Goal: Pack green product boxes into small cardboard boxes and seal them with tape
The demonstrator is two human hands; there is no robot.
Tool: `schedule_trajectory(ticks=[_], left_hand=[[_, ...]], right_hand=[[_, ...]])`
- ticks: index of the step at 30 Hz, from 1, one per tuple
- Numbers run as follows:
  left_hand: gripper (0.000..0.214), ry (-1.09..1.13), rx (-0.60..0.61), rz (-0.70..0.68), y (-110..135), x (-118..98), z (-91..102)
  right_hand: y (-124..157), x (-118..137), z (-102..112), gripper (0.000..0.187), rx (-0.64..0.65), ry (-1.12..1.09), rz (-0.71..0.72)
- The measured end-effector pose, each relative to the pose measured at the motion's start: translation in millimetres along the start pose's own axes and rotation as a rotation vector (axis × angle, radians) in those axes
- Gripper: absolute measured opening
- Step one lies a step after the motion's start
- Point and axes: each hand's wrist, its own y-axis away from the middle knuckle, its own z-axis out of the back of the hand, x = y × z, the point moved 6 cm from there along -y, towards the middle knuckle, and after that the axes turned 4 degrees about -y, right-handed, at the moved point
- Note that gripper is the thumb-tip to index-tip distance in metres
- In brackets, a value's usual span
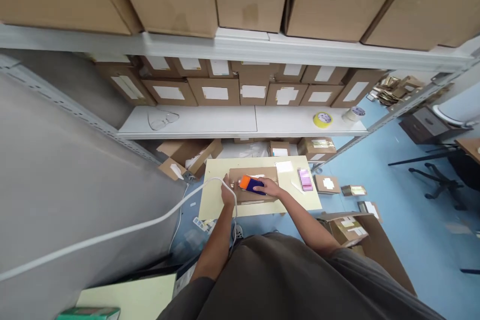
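Observation:
A small cardboard box lies on a low pale yellow table. My right hand is closed around an orange and blue tape dispenser and presses it onto the box top. My left hand rests on the left end of the box, fingers curled against it. A white label and a pink packet lie on the table to the right of the box.
Metal shelves full of labelled cartons stand behind the table, with a yellow tape roll and a white roll on the lower shelf. Open cartons sit on the blue floor. A white cable runs leftward.

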Motion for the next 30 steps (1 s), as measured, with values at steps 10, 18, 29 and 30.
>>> schedule_trajectory(ticks=[10,18,29,30], left_hand=[[0.063,0.683,0.431,0.079,-2.3,-20.3,-0.7],[0.046,0.729,0.404,0.063,-8.4,-29.6,5.3],[0.018,0.618,-0.022,0.146,-31.2,5.4,67.1],[0.018,0.613,-0.037,0.150,-31.8,11.9,75.8]], right_hand=[[9.7,-0.6,-0.2,0.057,-0.003,-0.022,0.007],[6.9,13.2,6.8,0.044,0.026,0.131,0.029],[17.2,9.1,67.9,0.036,0.089,0.338,-0.062],[17.5,7.8,72.4,0.036,0.100,0.342,-0.077]])
